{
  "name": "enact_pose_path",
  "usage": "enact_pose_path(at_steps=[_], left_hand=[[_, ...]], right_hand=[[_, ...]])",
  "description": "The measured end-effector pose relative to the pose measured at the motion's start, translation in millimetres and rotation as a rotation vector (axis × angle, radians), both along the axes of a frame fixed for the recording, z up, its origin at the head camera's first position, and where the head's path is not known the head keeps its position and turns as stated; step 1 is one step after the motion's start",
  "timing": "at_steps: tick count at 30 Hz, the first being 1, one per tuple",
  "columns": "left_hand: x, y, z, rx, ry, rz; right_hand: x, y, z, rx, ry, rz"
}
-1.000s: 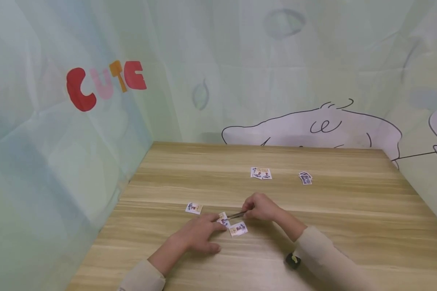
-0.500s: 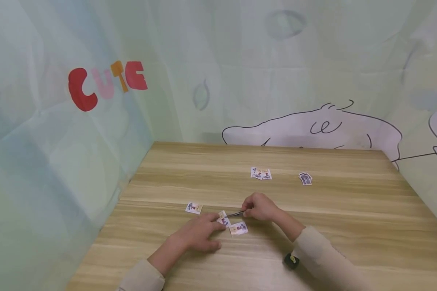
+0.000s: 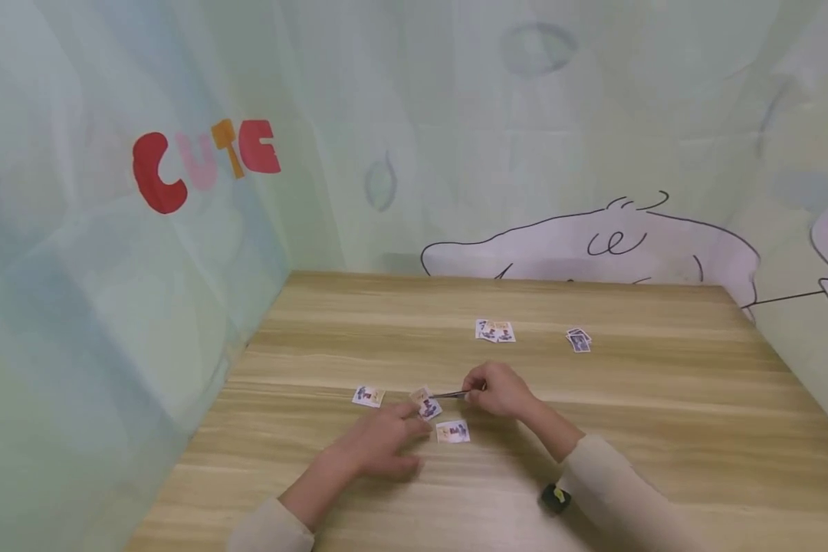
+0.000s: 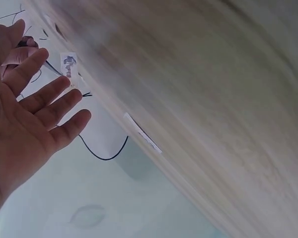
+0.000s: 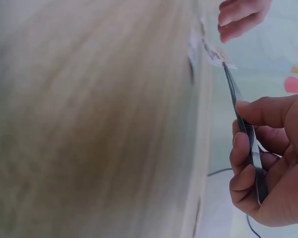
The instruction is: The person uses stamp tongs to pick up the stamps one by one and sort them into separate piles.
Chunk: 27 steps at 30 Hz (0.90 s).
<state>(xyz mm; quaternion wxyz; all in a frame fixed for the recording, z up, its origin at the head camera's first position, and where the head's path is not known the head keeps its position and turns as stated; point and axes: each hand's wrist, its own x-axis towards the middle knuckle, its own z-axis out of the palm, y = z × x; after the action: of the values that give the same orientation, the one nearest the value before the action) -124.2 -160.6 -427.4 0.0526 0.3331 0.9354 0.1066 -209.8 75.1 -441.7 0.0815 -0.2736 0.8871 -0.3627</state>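
My right hand (image 3: 498, 389) pinches a pair of tweezers (image 5: 251, 134), which points left. The tips meet the edge of a small printed stamp (image 3: 425, 404), and in the right wrist view this stamp stands up off the table, tilted. My left hand (image 3: 386, 441) is spread with straight, slightly bent fingers just in front of the stamp. The left wrist view shows its palm with nothing in it. Another stamp (image 3: 452, 432) lies right of the left fingertips, and one more stamp (image 3: 368, 395) lies farther left.
At the back of the wooden table (image 3: 662, 429) lies an overlapping group of similar stamps (image 3: 495, 330). Right of it is a small pile of dark-printed stamps (image 3: 579, 340). A small black object (image 3: 555, 498) shows by the right sleeve. Printed cloth (image 3: 359, 153) hangs behind and at the left.
The tweezers and stamp have moved slightly away from me, and the stamp has come out from under my left fingers and turned. My left fingers have lifted a little.
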Motion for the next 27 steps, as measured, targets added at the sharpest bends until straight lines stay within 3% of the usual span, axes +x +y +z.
enact_pose_path(at_steps=[9, 17, 27], left_hand=[[4.0, 8.0, 7.1, 0.014, 0.002, 0.002], [2.5, 16.3, 6.7, 0.021, -0.035, -0.011], [-0.5, 23.8, 5.4, 0.003, -0.074, -0.013]], right_hand=[[2.6, 10.3, 4.9, 0.002, 0.035, -0.044], [0.0, 20.9, 2.9, -0.040, -0.034, -0.125], [-8.4, 34.5, 5.6, -0.080, -0.059, -0.152]])
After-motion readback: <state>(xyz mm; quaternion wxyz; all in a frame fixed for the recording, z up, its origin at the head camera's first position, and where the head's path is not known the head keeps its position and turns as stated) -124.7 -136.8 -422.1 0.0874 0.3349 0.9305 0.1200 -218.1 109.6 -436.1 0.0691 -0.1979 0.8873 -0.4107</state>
